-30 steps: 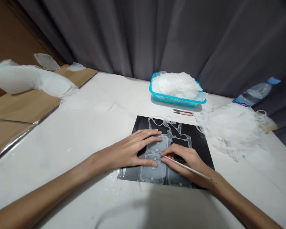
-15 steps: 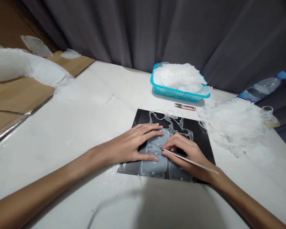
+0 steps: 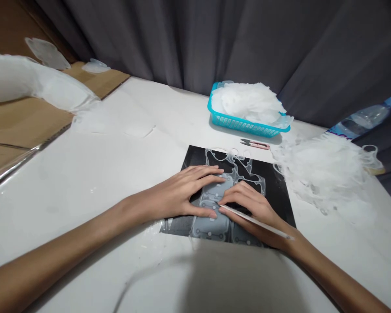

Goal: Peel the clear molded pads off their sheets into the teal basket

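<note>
A translucent sheet of rounded moulded pieces (image 3: 211, 227) lies on a black mat (image 3: 282, 195). Its far part is a thin frame (image 3: 259, 179) with openings where the black shows through. My left hand (image 3: 185, 191) rests flat on the sheet's left side, fingers spread and holding nothing. Close by on the right, my right hand (image 3: 252, 208) pinches a slim white pen-like tool (image 3: 257, 222). The tool's tip is at the sheet between two pieces, largely hidden by my fingertips. Its back end points toward my right wrist.
A blue basket (image 3: 247, 126) heaped with translucent pieces stands at the back. Pink-handled thread snips (image 3: 256, 144) lie before it. On the right are a pile of translucent scraps (image 3: 322, 169) and a plastic bottle (image 3: 366, 119). Cardboard (image 3: 26, 130) and a white bag (image 3: 48, 84) sit left.
My right hand has shifted slightly left with the tool, its tip moving along the sheet between the pieces. My left hand stays on the sheet. The camera view has tilted a little.
</note>
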### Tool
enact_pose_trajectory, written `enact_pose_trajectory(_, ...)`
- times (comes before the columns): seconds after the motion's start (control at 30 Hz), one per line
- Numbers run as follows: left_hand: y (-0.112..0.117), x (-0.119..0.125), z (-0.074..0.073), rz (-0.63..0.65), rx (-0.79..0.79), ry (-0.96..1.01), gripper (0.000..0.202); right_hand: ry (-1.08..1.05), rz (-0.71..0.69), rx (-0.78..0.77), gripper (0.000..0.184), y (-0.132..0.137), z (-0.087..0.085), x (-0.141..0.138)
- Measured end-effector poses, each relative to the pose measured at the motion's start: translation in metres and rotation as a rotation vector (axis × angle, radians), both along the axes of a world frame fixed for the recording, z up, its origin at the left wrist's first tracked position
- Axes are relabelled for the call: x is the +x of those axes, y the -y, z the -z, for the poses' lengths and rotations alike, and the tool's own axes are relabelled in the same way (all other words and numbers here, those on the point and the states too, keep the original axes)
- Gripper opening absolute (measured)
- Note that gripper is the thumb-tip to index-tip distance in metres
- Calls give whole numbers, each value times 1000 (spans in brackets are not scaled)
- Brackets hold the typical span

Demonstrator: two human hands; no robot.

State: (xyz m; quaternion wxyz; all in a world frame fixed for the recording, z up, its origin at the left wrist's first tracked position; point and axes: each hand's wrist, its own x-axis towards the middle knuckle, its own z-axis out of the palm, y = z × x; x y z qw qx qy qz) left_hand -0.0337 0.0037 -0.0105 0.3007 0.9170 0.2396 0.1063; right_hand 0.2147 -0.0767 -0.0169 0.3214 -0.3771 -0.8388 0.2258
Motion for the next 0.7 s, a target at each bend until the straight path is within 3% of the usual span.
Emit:
enact_pose_trajectory(0.33,-2,1,-3,26,41,-64,79,128,44,184,10,1,0,-6)
enact_pose_trajectory(0.57,-2,2,-5,20,28,-93,78,83,53,149,9,5,2,6)
enact_pose_trajectory(0.7,0,0,-15,-3,-42,-94,75,77,43,118,9,3,3,8)
